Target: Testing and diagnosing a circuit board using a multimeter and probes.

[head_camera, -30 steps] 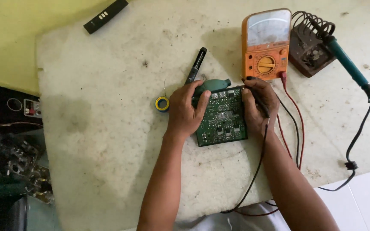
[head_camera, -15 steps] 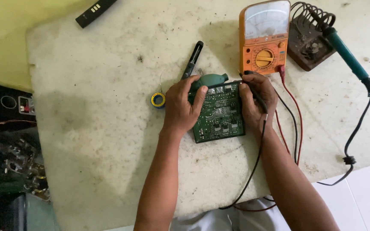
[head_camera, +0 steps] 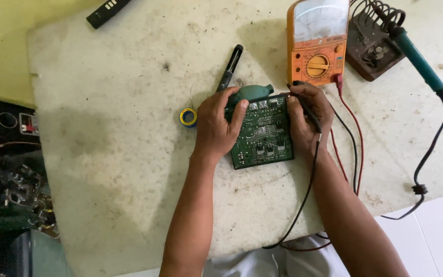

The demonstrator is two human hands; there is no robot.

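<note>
the hands have hardly moved over the last second; only the view has drifted. the left hand [head_camera: 219,128] stays pressed flat, fingers spread, on the green rectangular circuit board [head_camera: 263,136] at the table's middle. the right hand [head_camera: 306,115] still pinches a black probe [head_camera: 308,110] at the board's far right edge, so probing continues. the worn white tabletop [head_camera: 103,154] carries an orange analogue multimeter [head_camera: 318,41] at far right.

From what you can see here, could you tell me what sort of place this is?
Probably a small electronics repair bench: an orange analogue multimeter, a soldering iron on its stand, and a green circuit board under both hands.
</note>
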